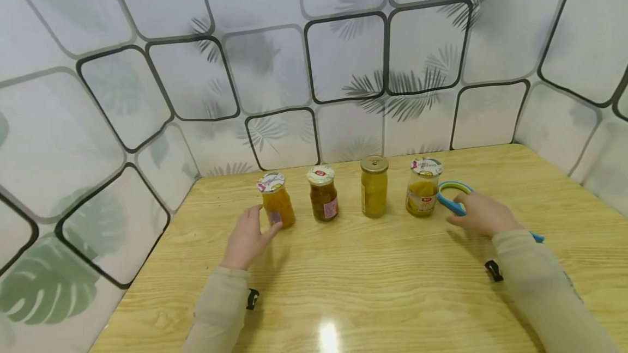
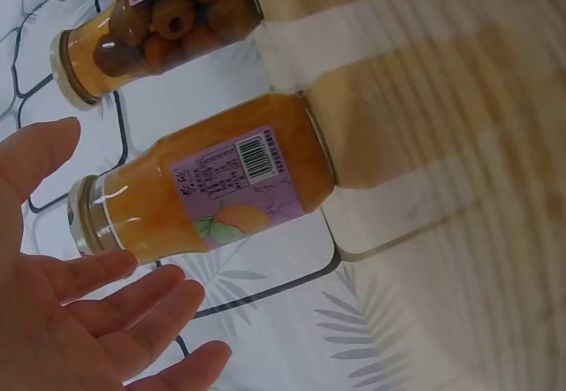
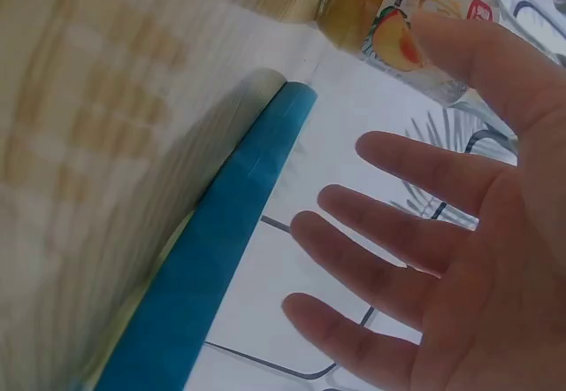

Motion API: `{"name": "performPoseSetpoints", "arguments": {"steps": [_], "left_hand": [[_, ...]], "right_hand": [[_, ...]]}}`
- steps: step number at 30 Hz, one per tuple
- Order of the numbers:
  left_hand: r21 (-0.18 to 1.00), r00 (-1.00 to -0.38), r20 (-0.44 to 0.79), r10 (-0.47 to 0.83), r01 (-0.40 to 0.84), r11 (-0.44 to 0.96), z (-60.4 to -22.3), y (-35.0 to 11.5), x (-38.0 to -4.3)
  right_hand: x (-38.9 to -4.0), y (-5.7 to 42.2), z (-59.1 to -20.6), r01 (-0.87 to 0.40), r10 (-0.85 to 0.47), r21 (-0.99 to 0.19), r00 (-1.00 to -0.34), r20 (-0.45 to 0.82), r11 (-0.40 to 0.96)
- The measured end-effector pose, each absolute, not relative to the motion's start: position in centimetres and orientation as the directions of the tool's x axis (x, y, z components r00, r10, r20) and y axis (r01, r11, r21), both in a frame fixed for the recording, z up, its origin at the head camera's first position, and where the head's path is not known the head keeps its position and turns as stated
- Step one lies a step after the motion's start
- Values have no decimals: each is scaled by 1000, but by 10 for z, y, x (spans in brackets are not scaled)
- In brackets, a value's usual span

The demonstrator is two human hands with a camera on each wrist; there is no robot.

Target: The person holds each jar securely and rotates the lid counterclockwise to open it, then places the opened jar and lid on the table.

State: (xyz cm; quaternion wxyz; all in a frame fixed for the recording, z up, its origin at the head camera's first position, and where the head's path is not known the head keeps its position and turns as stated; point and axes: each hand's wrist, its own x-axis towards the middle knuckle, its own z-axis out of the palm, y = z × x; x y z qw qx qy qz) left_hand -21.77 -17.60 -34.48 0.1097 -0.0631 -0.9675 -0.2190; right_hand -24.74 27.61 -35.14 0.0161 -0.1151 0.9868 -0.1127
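Note:
My left hand (image 1: 245, 241) reaches toward a jar of orange fruit (image 1: 278, 201) with a white patterned lid, its thumb and fingers spread apart. In the left wrist view the fingers are straight beside this jar's lid end, and its purple label (image 2: 234, 183) faces the camera. My right hand (image 1: 484, 214) hovers over a blue jar opener (image 1: 452, 206) with a round loop lined in yellow-green. The hand partly hides the opener in the head view. Spread, empty fingers show beside the blue handle (image 3: 221, 232) in the right wrist view.
A jar of brown fruit (image 1: 323, 195), a taller jar of yellow fruit (image 1: 374, 189) with a gold lid, and a jar with a peach label (image 1: 422, 189) stand in a row on the wooden table (image 1: 343, 271). A patterned wall covering (image 1: 348, 59) rises behind and at both sides.

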Motion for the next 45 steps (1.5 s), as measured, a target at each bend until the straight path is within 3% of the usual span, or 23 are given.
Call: {"name": "performPoseSetpoints", "arguments": {"steps": [19,36,45], "left_hand": [[464,-974,216,60,157,872,-351,-177,-227],[544,-982,186,40,137,828,-344,-174,-236],[576,-978,206,28,145,804,-344,-170,-243]], "right_hand": [[-250,294,-355,-158,-181,-177,-976,-121,971],[-243,304,-347,5,-47,-223,-972,-231,975],[-245,309,-347,23,-42,-237,-963,-265,971]]}}
